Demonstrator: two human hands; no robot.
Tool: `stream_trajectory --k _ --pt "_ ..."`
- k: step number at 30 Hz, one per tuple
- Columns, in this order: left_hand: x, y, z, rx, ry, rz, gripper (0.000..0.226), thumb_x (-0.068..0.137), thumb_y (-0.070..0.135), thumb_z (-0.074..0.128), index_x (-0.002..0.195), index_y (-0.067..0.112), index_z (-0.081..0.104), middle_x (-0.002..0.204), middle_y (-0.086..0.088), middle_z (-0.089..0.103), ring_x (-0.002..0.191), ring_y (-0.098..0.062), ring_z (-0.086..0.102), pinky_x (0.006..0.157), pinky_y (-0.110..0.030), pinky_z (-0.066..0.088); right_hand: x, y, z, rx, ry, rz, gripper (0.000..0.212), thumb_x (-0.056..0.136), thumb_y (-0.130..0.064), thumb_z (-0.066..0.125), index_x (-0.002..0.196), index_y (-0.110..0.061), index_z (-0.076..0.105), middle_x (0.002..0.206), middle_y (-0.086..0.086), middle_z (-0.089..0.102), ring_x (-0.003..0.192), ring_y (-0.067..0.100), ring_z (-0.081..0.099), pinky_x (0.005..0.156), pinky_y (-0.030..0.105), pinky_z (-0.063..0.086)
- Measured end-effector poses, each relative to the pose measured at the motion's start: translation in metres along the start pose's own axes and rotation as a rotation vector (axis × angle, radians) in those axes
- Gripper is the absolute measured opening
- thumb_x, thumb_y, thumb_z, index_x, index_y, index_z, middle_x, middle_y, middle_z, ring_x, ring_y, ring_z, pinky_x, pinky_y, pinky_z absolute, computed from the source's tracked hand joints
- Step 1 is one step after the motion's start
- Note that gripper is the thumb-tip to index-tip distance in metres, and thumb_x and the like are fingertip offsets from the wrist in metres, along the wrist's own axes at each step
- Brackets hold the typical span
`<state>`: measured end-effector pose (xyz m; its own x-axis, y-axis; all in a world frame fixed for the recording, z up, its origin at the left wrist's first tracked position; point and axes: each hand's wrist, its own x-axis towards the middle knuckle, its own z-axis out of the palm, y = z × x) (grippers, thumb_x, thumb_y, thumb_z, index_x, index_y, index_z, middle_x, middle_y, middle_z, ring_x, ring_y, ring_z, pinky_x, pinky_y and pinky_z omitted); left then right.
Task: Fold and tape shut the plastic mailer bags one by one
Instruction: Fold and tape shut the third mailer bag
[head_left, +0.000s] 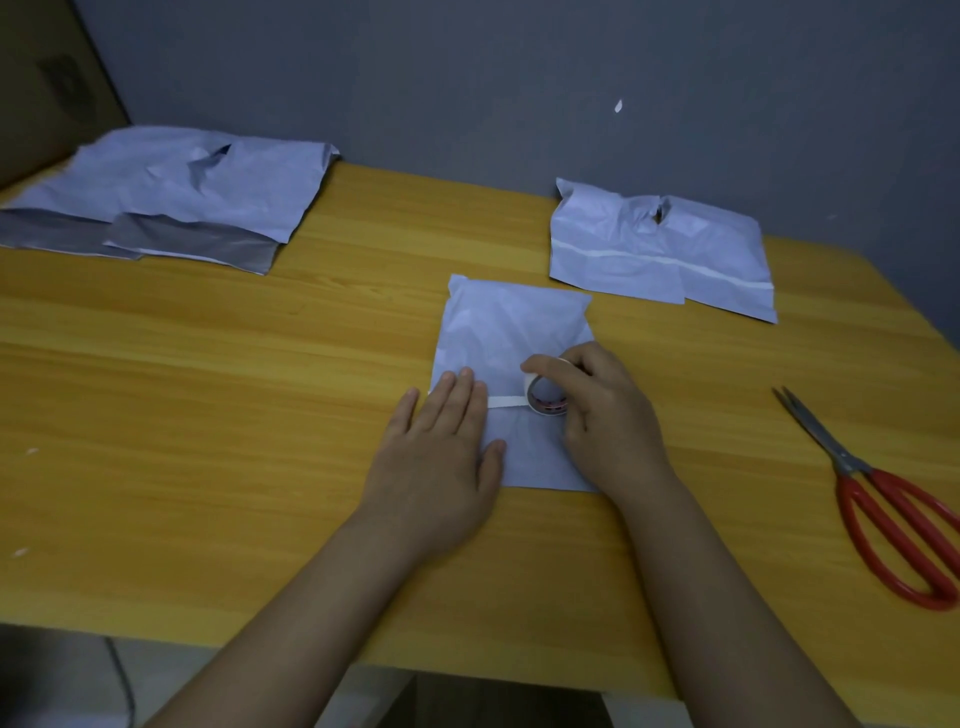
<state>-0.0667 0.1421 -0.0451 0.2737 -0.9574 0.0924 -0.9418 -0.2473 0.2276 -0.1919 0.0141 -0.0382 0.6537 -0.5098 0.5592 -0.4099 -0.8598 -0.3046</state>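
Note:
A folded white mailer bag (511, 332) lies flat in the middle of the wooden table (208, 405). My left hand (441, 452) presses flat on its left side, fingers straight, covering the start of a white tape strip (506, 401). My right hand (597, 410) grips a small roll of white tape (545, 400) standing on the bag, with the strip stretched from the roll toward my left hand across the fold.
Several unfolded mailer bags (171, 192) with grey flaps lie at the back left. Two taped bags (660, 249) lie at the back right. Red-handled scissors (883, 504) rest near the table's right edge. A grey wall stands behind the table.

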Motion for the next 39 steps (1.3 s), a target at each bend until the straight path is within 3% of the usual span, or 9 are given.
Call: stream_trajectory --k 23,31,39 --pt "0.0007 -0.0018 0.002 -0.03 0.012 0.005 0.09 0.072 0.053 -0.017 0.152 0.019 0.003 0.16 0.003 -0.001 0.146 -0.008 -0.006 0.115 -0.033 -0.007 -0.002 0.0037 -0.0087 0.013 -0.087 -0.01 0.054 0.082 -0.001 0.033 0.117 -0.021 0.067 0.088 0.005 0.056 0.08 0.028 0.054 0.055 0.042 0.05" --pt "0.0009 -0.0017 0.0016 -0.011 -0.01 -0.001 0.085 0.076 0.053 -0.017 0.152 0.02 -0.002 0.16 0.005 -0.006 0.145 -0.007 -0.01 0.115 -0.033 -0.009 -0.0009 0.0024 -0.003 -0.031 -0.048 0.012 0.054 0.079 0.006 0.04 0.116 -0.021 0.068 0.086 0.004 0.056 0.077 0.028 0.055 0.05 0.045 0.049" --pt "0.0013 -0.0015 0.001 -0.002 -0.01 -0.001 0.092 0.069 0.054 -0.02 0.153 0.021 -0.001 0.16 0.005 -0.005 0.145 -0.007 -0.009 0.115 -0.032 -0.009 0.0003 -0.0055 -0.002 -0.11 -0.002 -0.03 0.052 0.079 -0.006 0.03 0.11 -0.02 0.07 0.084 0.004 0.058 0.073 0.028 0.057 0.046 0.026 0.04"
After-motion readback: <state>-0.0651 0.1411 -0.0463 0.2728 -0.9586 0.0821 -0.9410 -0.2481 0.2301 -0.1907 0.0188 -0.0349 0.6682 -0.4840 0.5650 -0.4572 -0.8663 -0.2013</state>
